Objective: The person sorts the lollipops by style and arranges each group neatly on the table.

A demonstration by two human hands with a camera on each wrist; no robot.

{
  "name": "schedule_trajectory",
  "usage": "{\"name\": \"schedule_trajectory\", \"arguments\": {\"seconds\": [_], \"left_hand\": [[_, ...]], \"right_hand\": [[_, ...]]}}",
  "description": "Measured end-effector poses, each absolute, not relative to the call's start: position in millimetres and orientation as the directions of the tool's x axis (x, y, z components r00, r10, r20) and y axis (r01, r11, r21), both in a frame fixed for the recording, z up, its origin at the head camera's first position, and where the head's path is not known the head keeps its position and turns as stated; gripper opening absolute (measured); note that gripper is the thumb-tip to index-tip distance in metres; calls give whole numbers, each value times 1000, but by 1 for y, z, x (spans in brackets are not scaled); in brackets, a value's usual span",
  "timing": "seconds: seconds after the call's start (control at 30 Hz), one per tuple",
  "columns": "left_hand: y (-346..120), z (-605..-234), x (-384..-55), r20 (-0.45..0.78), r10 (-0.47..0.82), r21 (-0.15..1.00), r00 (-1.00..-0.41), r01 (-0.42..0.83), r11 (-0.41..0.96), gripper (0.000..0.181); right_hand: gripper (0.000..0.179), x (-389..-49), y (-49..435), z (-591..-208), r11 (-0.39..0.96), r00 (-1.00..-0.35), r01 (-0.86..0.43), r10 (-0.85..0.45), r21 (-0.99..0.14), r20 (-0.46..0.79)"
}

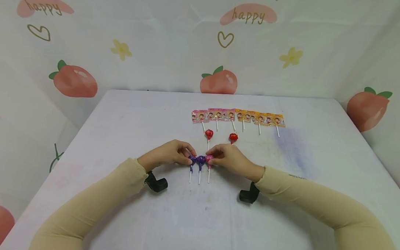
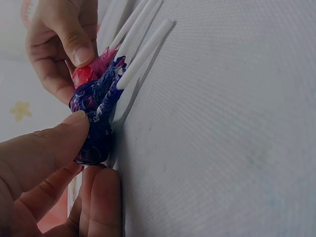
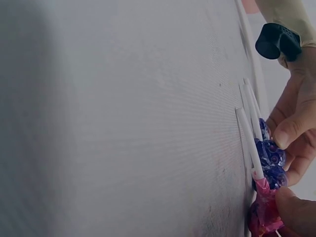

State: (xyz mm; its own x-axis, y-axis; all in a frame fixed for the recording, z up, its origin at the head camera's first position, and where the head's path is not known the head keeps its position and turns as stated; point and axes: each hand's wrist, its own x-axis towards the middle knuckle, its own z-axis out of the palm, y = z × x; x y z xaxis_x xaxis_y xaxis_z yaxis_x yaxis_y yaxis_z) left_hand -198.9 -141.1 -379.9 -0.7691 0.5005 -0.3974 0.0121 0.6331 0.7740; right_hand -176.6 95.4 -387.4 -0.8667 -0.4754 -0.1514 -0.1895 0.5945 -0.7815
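Three lollipops lie in a row on the white table, sticks toward the person. My left hand (image 1: 172, 153) pinches the head of the leftmost purple lollipop (image 2: 94, 143) between thumb and fingers. On the other side, my right hand (image 1: 233, 161) holds the pink lollipop (image 3: 266, 210) by its wrapped head, thumb on the near side. Between them sits a second purple lollipop (image 1: 201, 160), its head close against both neighbours. Just beyond the hands are two red lollipops, one upright in the head view (image 1: 209, 133) and another (image 1: 233, 137) whose stick is mostly hidden by my right hand.
Farther back runs a row of flat-wrapped lollipops, pink packets (image 1: 217, 114) on the left and orange packets (image 1: 260, 118) on the right. A bluish stain (image 1: 292, 146) marks the white table (image 1: 147, 112). Behind it hangs a peach-printed cloth (image 1: 169, 46).
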Motion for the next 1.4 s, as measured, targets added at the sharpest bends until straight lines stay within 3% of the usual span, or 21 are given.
{"name": "schedule_trajectory", "arguments": {"seconds": [1.4], "left_hand": [[-141,-380,-199,-395,499,769,-771,20,639,24]], "right_hand": [[39,-177,96,-386,591,-871,-142,-456,-794,-183]]}}
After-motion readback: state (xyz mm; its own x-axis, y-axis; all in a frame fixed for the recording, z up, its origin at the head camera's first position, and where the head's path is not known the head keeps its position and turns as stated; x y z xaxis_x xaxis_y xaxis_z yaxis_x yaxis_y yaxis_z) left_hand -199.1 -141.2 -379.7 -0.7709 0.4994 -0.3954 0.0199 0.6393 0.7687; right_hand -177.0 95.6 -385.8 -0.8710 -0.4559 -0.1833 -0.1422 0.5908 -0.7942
